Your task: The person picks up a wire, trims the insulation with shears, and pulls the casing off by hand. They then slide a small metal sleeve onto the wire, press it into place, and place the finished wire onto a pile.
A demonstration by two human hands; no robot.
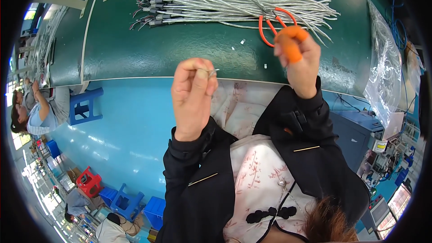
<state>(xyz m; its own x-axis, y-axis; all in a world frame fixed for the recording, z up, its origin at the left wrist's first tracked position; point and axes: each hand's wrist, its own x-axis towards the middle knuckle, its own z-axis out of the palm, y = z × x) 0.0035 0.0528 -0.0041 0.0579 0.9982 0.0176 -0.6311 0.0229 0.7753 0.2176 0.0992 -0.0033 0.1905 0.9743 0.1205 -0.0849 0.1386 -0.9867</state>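
My left hand [192, 96] is raised at the table's near edge, thumb and forefinger pinched on a small piece with a thin silvery tip [216, 70]; most of it is hidden by the fingers. To the right, my right hand [302, 60] hovers over the edge, orange covers on two fingers. Its fingers are curled in and a little blurred, so anything between them is hidden. Just beyond it lie cutters with orange handles [262, 30], resting on a bundle of silvery braided cables [216, 6]. The cables' dark connectors and thin loose wires point left.
Small white bits [243, 42] are scattered on the green table [117, 40]. Clear plastic bags [382, 63] hang over its right end, near a grey cabinet [353, 130]. Blue stools [85, 106], a red stool [89, 181] and several other people are at left.
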